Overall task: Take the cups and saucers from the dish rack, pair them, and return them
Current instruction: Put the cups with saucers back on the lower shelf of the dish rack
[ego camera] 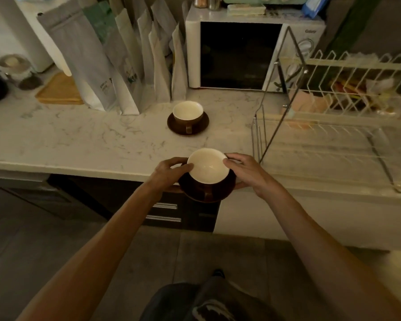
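Marble countertop (79,140) carries a white microwave (236,54) at the rear, a row of upright paper bags (116,66) to its left, and a wire dish rack (347,117) at the right; 1 brown cup (188,113), white inside, sits on a brown saucer (188,128) mid-counter, in front of the microwave; a 2nd cup (208,166) sits on a 2nd saucer (206,189) held at the counter's front edge, just left of the rack; left hand (169,172) and right hand (245,172) each curl around that pair, thumbs on the cup rim, fingers under the saucer.
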